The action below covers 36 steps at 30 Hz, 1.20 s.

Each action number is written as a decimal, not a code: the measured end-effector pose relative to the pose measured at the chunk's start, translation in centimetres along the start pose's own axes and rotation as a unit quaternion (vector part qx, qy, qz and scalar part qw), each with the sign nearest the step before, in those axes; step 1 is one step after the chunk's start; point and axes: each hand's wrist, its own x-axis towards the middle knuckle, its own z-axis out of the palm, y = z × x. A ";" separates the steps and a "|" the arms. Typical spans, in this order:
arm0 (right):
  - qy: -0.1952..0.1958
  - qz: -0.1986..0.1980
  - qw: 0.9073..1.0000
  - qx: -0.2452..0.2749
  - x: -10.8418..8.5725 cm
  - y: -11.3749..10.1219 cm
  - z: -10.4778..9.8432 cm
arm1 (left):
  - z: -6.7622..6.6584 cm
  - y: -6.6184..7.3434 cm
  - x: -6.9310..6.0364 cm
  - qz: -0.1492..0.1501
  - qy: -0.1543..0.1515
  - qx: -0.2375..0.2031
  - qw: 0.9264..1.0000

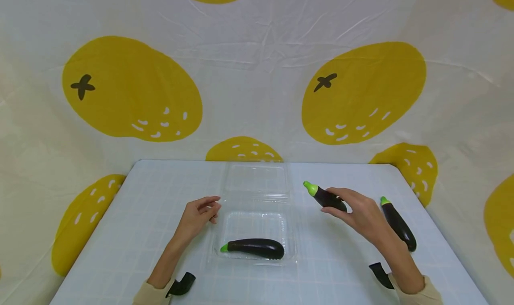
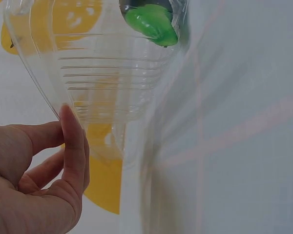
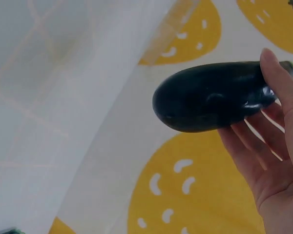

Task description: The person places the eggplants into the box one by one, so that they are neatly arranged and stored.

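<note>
Backdrop [image 1: 250,73]: pale cloth printed with big yellow fruit, beyond both hands.
White table [image 1: 333,265]: faintly checked, beneath both hands.
Right hand [image 1: 357,207]: grasps the held eggplant [image 1: 327,199] between thumb and fingers, above the table, green cap pointing leftward.
Left hand [image 1: 198,213]: bent fingers at the rim of the clear box [image 1: 257,224]; whether they pinch it or merely rest there, I cannot tell.
Lid [image 1: 257,180]: laid back, beyond the hands.
Boxed eggplant [image 1: 257,248]: lies crosswise between the forearms, nearer the body than the fingertips.
Spare eggplant [image 1: 399,224]: on the table, just right of the right hand.
Good carrying: I'd keep thumb and fingers opposed, since the glossy skin looks slippery, and let the left hand steady the thin-looking plastic without squeezing.
Right wrist view: bares the held eggplant's broad rounded end, partly covered by fingers from the head.
Left wrist view: gives the rim and fingertip close up; only the head view shows all three eggplants.
</note>
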 end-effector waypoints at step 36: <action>-0.043 -0.106 0.990 0.087 5.0 -6.9 5.1 | -0.1 0.1 -0.1 0.004 0.001 0.003 1.000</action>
